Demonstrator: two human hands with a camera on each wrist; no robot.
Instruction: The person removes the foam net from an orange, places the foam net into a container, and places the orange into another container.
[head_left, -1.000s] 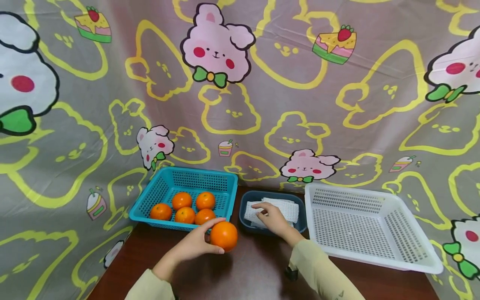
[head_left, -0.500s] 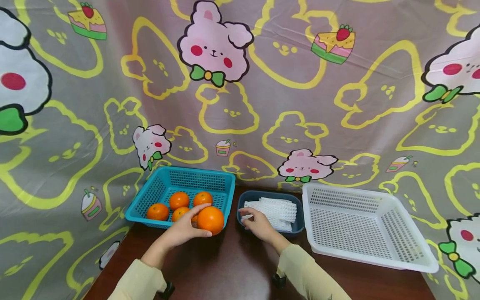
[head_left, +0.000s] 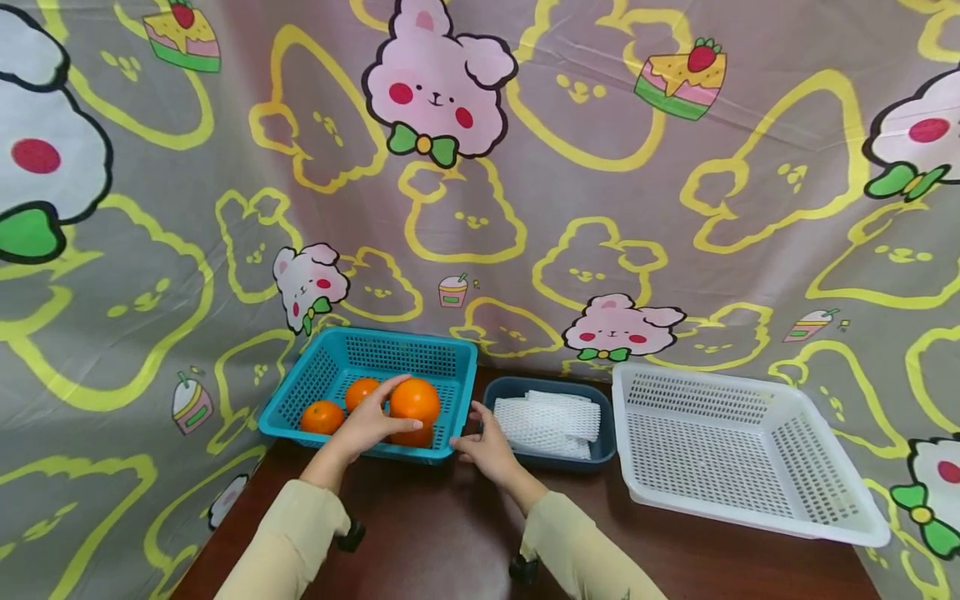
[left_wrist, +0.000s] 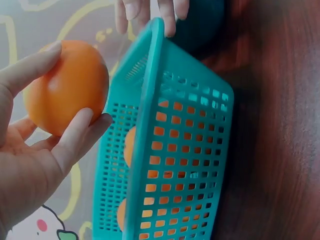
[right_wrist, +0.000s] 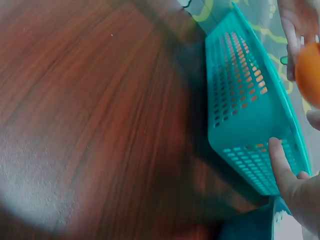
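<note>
My left hand [head_left: 369, 427] grips an orange [head_left: 415, 401] between thumb and fingers, above the front right part of the teal basket [head_left: 315, 333]. In the left wrist view the same orange [left_wrist: 70, 90] is raised over the basket's rim, clear of it. Several other oranges, one of them this orange [head_left: 322, 417], lie inside the basket, some partly hidden by the hand. My right hand [head_left: 491, 450] is at the basket's front right corner, fingers loosely bent and holding nothing. In the right wrist view a fingertip of the right hand [right_wrist: 295, 185] is at the basket's side; whether it touches cannot be told.
Right of the teal basket stands a dark blue tray [head_left: 607, 425] with white foam net sleeves [head_left: 547, 423] in it. A white basket [head_left: 712, 450] stands farther right. All rest on a brown wooden table [head_left: 450, 533], with a patterned curtain [head_left: 480, 192] behind.
My left hand has carried the orange left and away from me, from in front of the basket to above it. My right hand has moved left from over the foam sleeves to the basket's corner.
</note>
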